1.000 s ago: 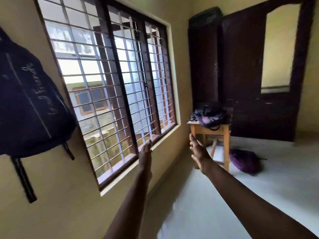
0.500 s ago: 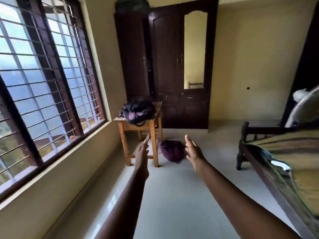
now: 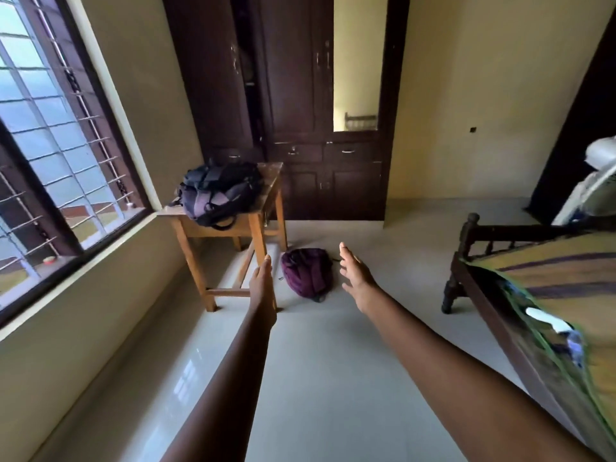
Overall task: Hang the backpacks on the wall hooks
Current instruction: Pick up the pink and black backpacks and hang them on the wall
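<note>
A dark grey and black backpack point(image 3: 218, 191) lies on a small wooden table point(image 3: 263, 208) below the window's right end. On the floor beside the table's right legs rests a purple backpack point(image 3: 306, 271). Both my arms stretch forward over the floor. My left hand point(image 3: 261, 278) is empty, fingers straight, just left of the purple backpack and some way short of it. My right hand point(image 3: 355, 273) is also empty with fingers apart, just right of that backpack. No wall hooks are in view.
A dark wooden wardrobe point(image 3: 290, 95) with a mirror fills the far wall. A barred window point(image 3: 50, 135) runs along the left wall. A wooden bed point(image 3: 550, 288) with a striped cover stands at the right, a fan point(image 3: 596, 181) behind it. Pale tiled floor lies between.
The view has swung right, away from the wall where a dark backpack hangs, and moved closer to the table. The table and purple backpack now appear larger. Both hands remain empty and outstretched.
</note>
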Demonstrator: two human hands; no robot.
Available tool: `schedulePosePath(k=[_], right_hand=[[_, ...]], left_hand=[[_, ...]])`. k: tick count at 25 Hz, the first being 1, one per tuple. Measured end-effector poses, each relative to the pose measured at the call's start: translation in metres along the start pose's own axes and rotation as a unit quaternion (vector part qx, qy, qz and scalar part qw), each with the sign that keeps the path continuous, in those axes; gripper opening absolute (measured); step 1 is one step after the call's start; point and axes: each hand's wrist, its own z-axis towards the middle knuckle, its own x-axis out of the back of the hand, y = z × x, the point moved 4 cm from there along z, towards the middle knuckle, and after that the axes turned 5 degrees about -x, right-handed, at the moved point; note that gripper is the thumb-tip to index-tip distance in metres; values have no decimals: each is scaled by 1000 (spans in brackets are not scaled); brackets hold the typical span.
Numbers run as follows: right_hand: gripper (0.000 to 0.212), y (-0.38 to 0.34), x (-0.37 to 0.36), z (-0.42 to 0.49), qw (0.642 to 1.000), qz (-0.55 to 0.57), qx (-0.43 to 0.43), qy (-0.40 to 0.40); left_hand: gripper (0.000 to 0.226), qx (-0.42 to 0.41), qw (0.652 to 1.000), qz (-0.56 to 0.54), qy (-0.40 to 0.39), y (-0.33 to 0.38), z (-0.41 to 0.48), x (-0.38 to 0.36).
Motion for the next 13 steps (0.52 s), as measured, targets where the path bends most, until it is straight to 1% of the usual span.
schedulePosePath(k=[3, 6, 9, 10, 11, 13], right_hand=[[59, -22, -1, 85, 1000, 13, -26, -3], [58, -31, 5, 148, 999, 15, -44, -8], [56, -36, 19, 235, 999, -7, -49, -1], [56, -37, 24, 266, 999, -11, -52, -6], [55, -38, 28, 299, 998, -11, -59, -17], [55, -43, 36, 355, 996, -24, -83, -38]], left_hand=[[51, 13, 1000, 8, 4, -7, 84, -29], [47, 32, 999, 20, 3, -22, 142, -52], [33, 40, 999, 15, 33, -47, 215, -85], [34, 42, 998, 10, 40, -57, 240, -98], [39, 45, 998, 8, 47, -68, 266, -113], [48, 82, 993, 7, 79, -87, 306, -136]])
